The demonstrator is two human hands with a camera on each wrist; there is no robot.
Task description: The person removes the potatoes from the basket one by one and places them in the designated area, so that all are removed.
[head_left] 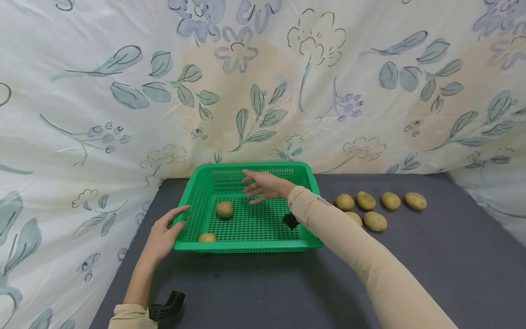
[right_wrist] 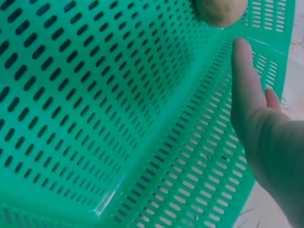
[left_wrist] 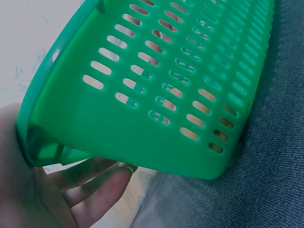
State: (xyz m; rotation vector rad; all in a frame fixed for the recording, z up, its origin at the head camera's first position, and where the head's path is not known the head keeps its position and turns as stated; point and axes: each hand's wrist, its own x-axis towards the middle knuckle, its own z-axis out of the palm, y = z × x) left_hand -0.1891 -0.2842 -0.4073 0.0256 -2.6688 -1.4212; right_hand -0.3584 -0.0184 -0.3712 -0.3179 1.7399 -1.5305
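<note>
A green plastic basket (head_left: 250, 246) with slotted walls stands on the dark tabletop. Inside it lie two potatoes, one (head_left: 224, 209) on the left of the floor and one (head_left: 207, 237) by the front wall, partly hidden by the rim. My left hand (head_left: 162, 235) holds the basket's left rim near the front corner; the left wrist view shows its fingers (left_wrist: 102, 194) below the rim. Over the basket, my right hand (head_left: 268, 185) is spread with nothing in it. In the right wrist view, a potato (right_wrist: 222, 10) appears beyond its fingertips.
To the right of the basket, several potatoes (head_left: 376, 221) lie loose on the dark cloth (head_left: 435, 265), one partly hidden by the right sleeve (head_left: 349, 242). A flower-patterned curtain (head_left: 263, 91) hangs behind and along the left side.
</note>
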